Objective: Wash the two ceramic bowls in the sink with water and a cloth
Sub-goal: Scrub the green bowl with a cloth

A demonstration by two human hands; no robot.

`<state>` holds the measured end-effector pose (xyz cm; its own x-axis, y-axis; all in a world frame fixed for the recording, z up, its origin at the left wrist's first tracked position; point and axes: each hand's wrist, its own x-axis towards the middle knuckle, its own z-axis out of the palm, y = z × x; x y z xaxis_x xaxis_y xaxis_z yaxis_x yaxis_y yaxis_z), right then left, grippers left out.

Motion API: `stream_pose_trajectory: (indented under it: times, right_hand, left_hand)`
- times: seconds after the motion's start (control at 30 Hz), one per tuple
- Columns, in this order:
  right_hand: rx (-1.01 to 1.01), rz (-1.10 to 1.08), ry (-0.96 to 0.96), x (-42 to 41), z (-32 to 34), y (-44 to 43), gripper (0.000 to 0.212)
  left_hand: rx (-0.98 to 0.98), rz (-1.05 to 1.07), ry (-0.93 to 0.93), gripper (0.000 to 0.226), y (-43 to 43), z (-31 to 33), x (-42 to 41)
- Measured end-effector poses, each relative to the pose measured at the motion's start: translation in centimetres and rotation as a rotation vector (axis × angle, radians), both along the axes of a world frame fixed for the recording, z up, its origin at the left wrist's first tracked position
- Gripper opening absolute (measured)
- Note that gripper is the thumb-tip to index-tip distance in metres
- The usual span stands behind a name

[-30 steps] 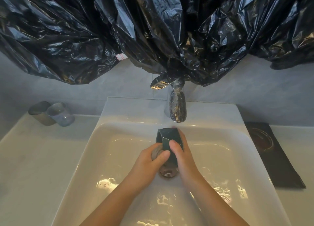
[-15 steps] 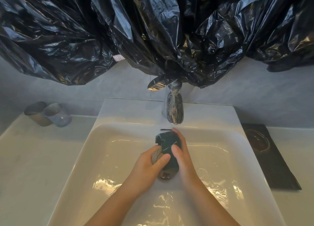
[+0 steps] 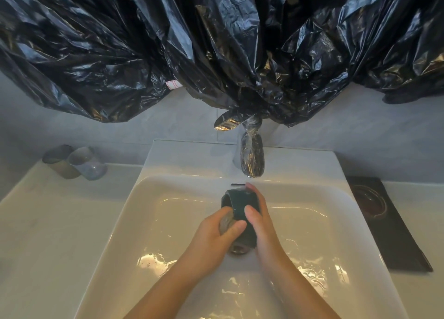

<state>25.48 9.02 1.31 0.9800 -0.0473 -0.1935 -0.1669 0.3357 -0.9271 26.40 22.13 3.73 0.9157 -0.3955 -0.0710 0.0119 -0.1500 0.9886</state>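
Note:
Over the drain of the white sink (image 3: pixel 168 160), my left hand (image 3: pixel 211 237) grips a small greyish ceramic bowl (image 3: pixel 225 222); only a sliver of it shows between my fingers. My right hand (image 3: pixel 263 225) presses a dark green cloth (image 3: pixel 237 204) around the bowl's far side, thumb on top. Both hands sit just below the faucet spout (image 3: pixel 251 160). I cannot tell whether water is running. Two more small ceramic vessels (image 3: pixel 74 161) stand together on the counter at the back left.
Black plastic sheeting (image 3: pixel 216 54) hangs over the wall and wraps the faucet. A dark mat (image 3: pixel 394 242) with a round ring mark lies on the counter to the right. The basin floor is wet, and the drain (image 3: pixel 237 249) shows under my hands.
My hands stay over the drain with the bowl and cloth. My right thumb has shifted slightly on the cloth, and the view has tilted a little.

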Motion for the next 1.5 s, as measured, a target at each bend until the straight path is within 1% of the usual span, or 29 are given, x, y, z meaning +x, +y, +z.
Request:
stream_pose_trajectory:
  times: [0.07, 0.1, 0.17, 0.23, 0.27, 0.3, 0.33, 0.4, 0.47, 0.53, 0.57, 0.6, 0.67, 0.7, 0.77, 0.83, 0.87, 0.9, 0.97, 1.0, 1.07, 1.13, 1.17, 1.23, 1.27, 1.33, 1.37, 1.4, 1.5]
  right_hand:
    - [0.168, 0.065, 0.084, 0.0, 0.7, -0.6, 0.043]
    - [0.235, 0.089, 0.139, 0.0, 0.9, -1.0, 0.043]
    - [0.282, 0.108, 0.219, 0.0, 1.1, -1.4, 0.036]
    - [0.223, 0.069, 0.218, -0.2, 0.9, -0.9, 0.026]
    - [0.157, 0.035, 0.185, -0.2, 0.6, -0.6, 0.024]
    - [0.07, 0.005, 0.118, -0.3, 0.4, -0.4, 0.028]
    - [-0.031, -0.021, 0.031, -0.3, 0.1, -0.2, 0.035]
    - [-0.162, -0.019, -0.091, -0.3, 0.0, -0.1, 0.052]
    - [-0.156, 0.018, -0.096, -0.2, 0.1, -0.1, 0.061]
    - [-0.061, 0.088, 0.004, -0.3, 0.4, -0.4, 0.07]
    - [0.039, 0.13, 0.078, -0.2, 0.5, -0.7, 0.075]
    - [0.153, 0.167, 0.148, -0.2, 0.6, -0.9, 0.074]
    - [0.291, 0.162, 0.23, -0.1, 0.8, -1.1, 0.053]
    - [0.295, 0.111, 0.231, 0.0, 0.5, -1.0, 0.042]
    - [0.159, -0.012, 0.135, 0.3, 0.2, -0.3, 0.03]
    - [-0.047, -0.068, -0.026, 0.3, -0.1, 0.1, 0.037]
    - [-0.114, -0.079, -0.089, 0.2, -0.3, 0.2, 0.042]
    - [-0.122, -0.082, -0.129, 0.0, -0.4, 0.2, 0.046]
    - [-0.055, -0.048, -0.149, -0.1, -0.1, 0.2, 0.057]
    - [0.009, -0.025, -0.114, -0.1, 0.1, 0.1, 0.061]
    - [0.182, 0.02, 0.04, -0.1, 0.8, -0.3, 0.055]
    - [0.309, 0.082, 0.193, 0.1, 1.3, -1.1, 0.045]
    - [0.319, 0.097, 0.234, 0.1, 1.2, -1.3, 0.039]
    - [0.263, 0.082, 0.203, 0.0, 1.3, -1.0, 0.031]
    - [0.202, 0.044, 0.138, 0.0, 1.2, -0.8, 0.031]
    - [-0.001, -0.033, -0.036, -0.1, 0.4, -0.5, 0.047]
    - [-0.093, -0.036, -0.098, -0.2, 0.4, -0.4, 0.056]
    - [-0.139, -0.021, -0.129, -0.2, 0.6, -0.4, 0.062]
    - [-0.081, 0.049, -0.076, -0.1, 1.1, -0.8, 0.069]
  left_hand:
    - [0.095, -0.003, -0.096, 0.026, 0.4, 0.1, -0.1]
    - [0.156, -0.033, -0.153, 0.022, 0.5, -0.1, -0.3]
    - [0.214, -0.09, -0.217, 0.006, 0.6, -0.5, -0.7]
    - [0.157, -0.093, -0.137, 0.003, 0.3, -0.4, -1.1]
    - [0.097, -0.079, -0.084, 0.017, 0.1, -0.4, -1.2]
    - [0.046, -0.061, -0.023, 0.032, -0.1, -0.1, -1.2]
    - [-0.007, -0.031, 0.023, 0.039, -0.2, 0.1, -1.2]
    - [-0.083, 0.032, 0.066, 0.03, -0.4, 0.6, -1.0]
    - [-0.058, 0.05, 0.038, 0.017, -0.5, 0.8, -0.7]
    - [0.001, 0.066, -0.037, 0.012, -0.3, 0.7, -0.5]
    - [0.051, 0.064, -0.108, 0.009, 0.0, 0.5, -0.3]
    - [0.125, 0.045, -0.193, 0.007, 0.2, 0.1, -0.1]
    - [0.239, -0.033, -0.29, 0.016, 0.4, -0.6, -0.2]
    - [0.247, -0.052, -0.283, 0.024, 0.2, -0.9, -0.4]
    - [0.164, -0.036, -0.188, 0.03, -0.3, -0.7, -0.7]
    - [0.022, 0.001, -0.057, 0.029, -0.6, -0.2, -0.7]
    - [-0.036, 0.018, -0.009, 0.029, -0.8, 0.0, -0.6]
    - [-0.08, 0.036, 0.025, 0.028, -0.8, 0.3, -0.5]
    - [-0.082, 0.053, 0.014, 0.025, -0.7, 0.8, -0.2]
    - [-0.052, 0.055, -0.021, 0.024, -0.6, 0.8, -0.1]
    - [0.073, 0.025, -0.146, 0.024, -0.1, 0.4, 0.0]
    - [0.235, -0.062, -0.311, 0.039, 0.3, -0.4, -0.2]
    - [0.26, -0.084, -0.333, 0.045, 0.3, -0.7, -0.4]
    - [0.192, -0.067, -0.251, 0.048, 0.0, -0.4, -0.9]
    - [0.126, -0.049, -0.181, 0.044, -0.2, 0.0, -1.0]
    - [-0.004, -0.009, -0.05, 0.032, -0.5, 0.6, -0.9]
    - [-0.053, 0.01, -0.009, 0.03, -0.6, 1.0, -0.9]
    - [-0.08, 0.023, 0.012, 0.029, -0.7, 1.3, -0.8]
    - [-0.053, 0.065, -0.009, 0.021, -1.0, 1.6, -0.6]
